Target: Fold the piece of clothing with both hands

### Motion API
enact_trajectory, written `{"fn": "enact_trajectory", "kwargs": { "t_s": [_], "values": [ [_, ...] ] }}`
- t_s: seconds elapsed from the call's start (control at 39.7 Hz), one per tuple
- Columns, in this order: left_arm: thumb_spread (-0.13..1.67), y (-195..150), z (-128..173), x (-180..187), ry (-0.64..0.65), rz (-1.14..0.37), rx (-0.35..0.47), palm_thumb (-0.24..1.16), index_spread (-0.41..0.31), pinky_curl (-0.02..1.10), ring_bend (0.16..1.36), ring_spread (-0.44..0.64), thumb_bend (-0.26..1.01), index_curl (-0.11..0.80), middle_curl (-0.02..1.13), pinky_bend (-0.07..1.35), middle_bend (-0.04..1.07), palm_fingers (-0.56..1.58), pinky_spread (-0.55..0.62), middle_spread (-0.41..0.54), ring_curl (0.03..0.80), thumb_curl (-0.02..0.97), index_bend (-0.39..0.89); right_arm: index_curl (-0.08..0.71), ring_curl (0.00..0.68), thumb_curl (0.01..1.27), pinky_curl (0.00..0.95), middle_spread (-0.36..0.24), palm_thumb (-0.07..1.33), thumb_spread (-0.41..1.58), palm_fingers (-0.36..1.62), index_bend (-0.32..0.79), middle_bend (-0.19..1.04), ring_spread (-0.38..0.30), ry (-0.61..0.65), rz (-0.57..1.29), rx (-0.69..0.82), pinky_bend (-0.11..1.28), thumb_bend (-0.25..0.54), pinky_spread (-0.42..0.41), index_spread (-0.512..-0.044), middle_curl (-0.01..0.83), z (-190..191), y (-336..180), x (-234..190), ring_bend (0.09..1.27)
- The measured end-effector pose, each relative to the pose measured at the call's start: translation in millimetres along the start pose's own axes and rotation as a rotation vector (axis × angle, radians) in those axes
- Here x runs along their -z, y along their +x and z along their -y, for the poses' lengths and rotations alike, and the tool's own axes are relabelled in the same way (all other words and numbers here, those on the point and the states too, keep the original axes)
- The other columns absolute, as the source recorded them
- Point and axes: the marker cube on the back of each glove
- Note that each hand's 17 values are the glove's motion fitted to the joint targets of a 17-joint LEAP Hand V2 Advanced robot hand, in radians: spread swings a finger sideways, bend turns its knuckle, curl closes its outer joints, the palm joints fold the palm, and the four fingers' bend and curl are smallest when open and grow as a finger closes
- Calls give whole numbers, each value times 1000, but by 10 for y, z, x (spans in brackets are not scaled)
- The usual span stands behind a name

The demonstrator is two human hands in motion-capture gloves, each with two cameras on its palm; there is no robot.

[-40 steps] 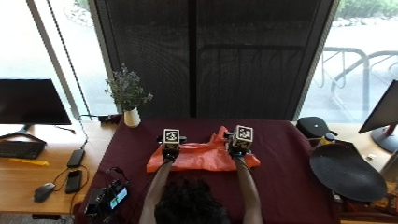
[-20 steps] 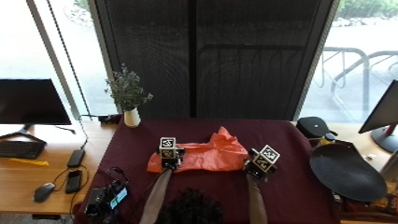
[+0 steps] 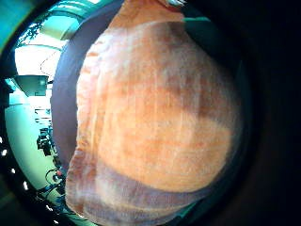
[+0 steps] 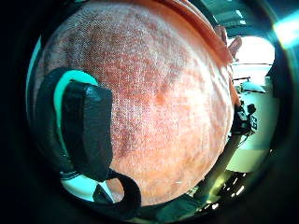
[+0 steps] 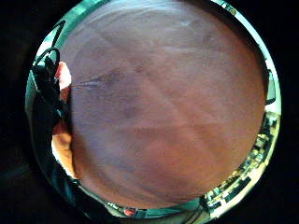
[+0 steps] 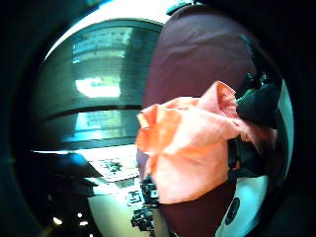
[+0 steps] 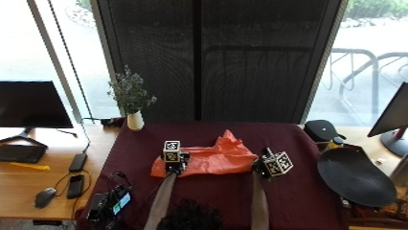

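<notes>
We record one piece of clothing [image 7: 210,160], orange, lying crumpled near the middle of the maroon tablecloth [image 7: 287,201]. Its long axis runs across the table from the person's left to their right, with a peak of cloth standing up toward the far side.

The left hand [image 7: 173,165] is at the garment's left end. In the left thumb side palm view the fabric fills the frame and a gloved finger [image 4: 86,135] curls against it, so we judge that this hand grips the cloth.

The right hand [image 7: 265,167] sits just beside the garment's right end. Its little finger side palm view shows mostly bare tablecloth, and its thumb side view shows the garment standing off beside the palm. We cannot tell how far its fingers are open, nor whether they touch the cloth.

In our judgement the coming move turns on this: the garment lies toward the left of the right hand, which must regain the near edge.

Count: one garment, two hands. Further out: one vase of dried sprigs [image 7: 132,103], one black monitor [image 7: 32,105], one dark round dish [image 7: 356,177].
</notes>
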Motion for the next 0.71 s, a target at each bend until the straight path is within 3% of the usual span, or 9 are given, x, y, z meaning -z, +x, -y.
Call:
{"fn": "enact_trajectory", "kwargs": {
  "t_s": [0.1,0.2,0.28,0.4,0.55,0.63,0.71],
  "values": [
    [1467,-8,-57,140,-30,-5,-7,143,-84,335,465,240,-12,379,381,490,172,312,308,50,362,169,167,325,410,491,358,-134,1023,979,1135,211,166,-222,106,9,54,692,63,-290,-272,339,-188,-399,143,637],
    [1464,-110,-159,459,30,-46,24,170,-78,334,506,222,9,371,382,477,183,328,310,42,367,181,138,333,404,523,353,-159,1056,851,1114,166,164,-249,312,-91,204,667,39,-314,-276,347,138,-704,-62,597],
    [1482,-214,-219,721,88,-87,27,231,-75,336,529,205,38,365,385,470,190,340,306,33,370,199,131,335,402,542,351,-170,1076,779,1113,152,158,-259,357,-87,342,656,22,-322,-280,347,147,-1086,-229,576],
    [1507,-428,-398,1107,126,-127,47,325,-80,342,541,173,83,357,390,478,196,378,289,14,369,227,129,342,401,572,350,-188,1095,676,1113,151,147,-279,246,-37,525,640,-11,-338,-289,346,-223,-1743,-556,552],
    [1519,-629,-626,1463,215,-157,49,373,-86,346,548,151,103,351,402,459,208,400,274,-3,369,243,134,361,402,596,349,-200,1103,603,1134,173,141,-289,66,97,714,617,-23,-345,-294,343,-1191,-2491,-770,526],
    [1522,-716,-736,1492,186,-153,66,397,-89,345,543,145,113,349,406,452,214,421,268,-11,365,251,138,372,402,606,349,-203,1108,584,1143,180,140,-295,21,81,767,607,-23,-347,-296,342,-1367,-2618,-1094,514],
    [1521,-851,-558,1347,241,-131,69,413,-91,346,539,139,118,346,410,445,216,426,262,-17,363,259,137,379,402,614,350,-205,1106,564,1145,175,143,-298,-102,99,796,603,-27,-348,-297,341,-1595,-2670,-1472,504]
  ]
}}
